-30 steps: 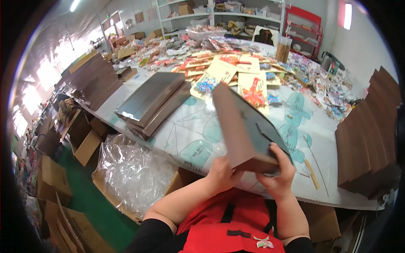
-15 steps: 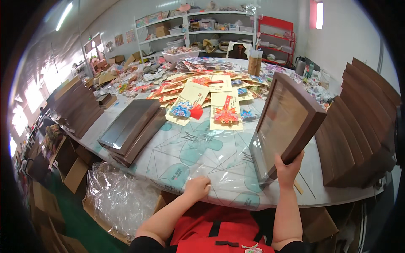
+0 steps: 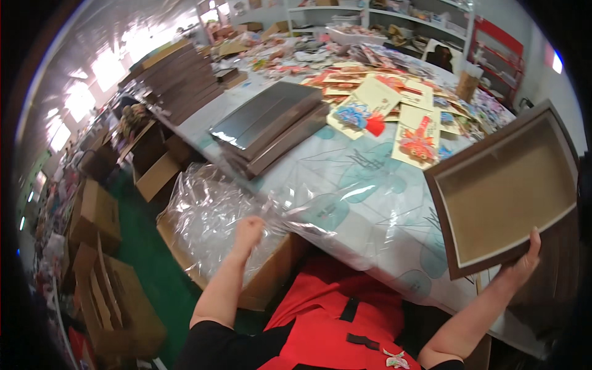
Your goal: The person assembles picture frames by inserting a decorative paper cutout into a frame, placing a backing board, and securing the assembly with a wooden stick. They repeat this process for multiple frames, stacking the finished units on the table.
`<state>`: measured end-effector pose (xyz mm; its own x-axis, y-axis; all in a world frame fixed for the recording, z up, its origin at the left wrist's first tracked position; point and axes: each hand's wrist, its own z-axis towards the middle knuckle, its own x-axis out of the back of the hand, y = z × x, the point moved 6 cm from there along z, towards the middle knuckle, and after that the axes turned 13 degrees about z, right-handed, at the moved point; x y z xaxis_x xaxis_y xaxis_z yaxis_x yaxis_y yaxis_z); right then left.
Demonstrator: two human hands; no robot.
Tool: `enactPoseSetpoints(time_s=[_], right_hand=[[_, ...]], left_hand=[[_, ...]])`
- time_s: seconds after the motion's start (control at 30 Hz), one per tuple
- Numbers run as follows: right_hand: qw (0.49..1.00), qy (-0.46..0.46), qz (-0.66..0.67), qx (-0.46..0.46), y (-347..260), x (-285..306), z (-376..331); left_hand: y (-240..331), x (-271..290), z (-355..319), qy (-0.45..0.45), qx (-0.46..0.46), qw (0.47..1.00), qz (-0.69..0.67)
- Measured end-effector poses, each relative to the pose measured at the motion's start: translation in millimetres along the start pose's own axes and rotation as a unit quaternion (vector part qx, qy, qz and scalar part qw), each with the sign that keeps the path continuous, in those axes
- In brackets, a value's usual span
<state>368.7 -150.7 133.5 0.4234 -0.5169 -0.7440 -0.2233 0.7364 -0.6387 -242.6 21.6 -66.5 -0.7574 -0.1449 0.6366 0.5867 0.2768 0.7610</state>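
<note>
My right hand (image 3: 523,264) grips the lower edge of a brown shadow-box frame (image 3: 439,197), raised and tilted over the right side of the table. Its tan backing faces me inside a pale inner border. My left hand (image 3: 250,233) is closed on clear plastic film (image 3: 308,219), above a cardboard box (image 3: 271,277) filled with crumpled clear plastic (image 3: 209,209). The film trails from that hand across the table's front edge. Two stacked brown frames (image 3: 268,117) lie left of the middle of the table.
Yellow cards with fish-shaped ornaments (image 3: 419,139) are heaped on the patterned tablecloth (image 3: 345,197). A tall stack of brown frames (image 3: 179,83) stands at the far left, another partly hidden at right. Open cardboard boxes (image 3: 123,296) line the green floor (image 3: 135,246).
The view has swung left. My left hand has drawn the plastic film leftward, off the table edge and over the box. In my right hand the frame has turned its backing toward me.
</note>
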Motion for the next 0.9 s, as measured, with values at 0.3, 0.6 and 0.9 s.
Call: enactPoseSetpoints(time_s=[0.3,0.6,0.9], right_hand=[[0.901,-0.205,-0.314,0.219,45,-47,-88],[0.677,-0.465,-0.454,0.345,87,-79,-153],[0.573,-0.515,-0.519,0.370,124,-80,-200]], left_hand=[[-145,168,102,0.281,0.073,0.957,-0.011],[-2,34,7,0.164,-0.299,0.797,0.499],[-196,-62,74,-0.296,-0.064,0.818,0.489]])
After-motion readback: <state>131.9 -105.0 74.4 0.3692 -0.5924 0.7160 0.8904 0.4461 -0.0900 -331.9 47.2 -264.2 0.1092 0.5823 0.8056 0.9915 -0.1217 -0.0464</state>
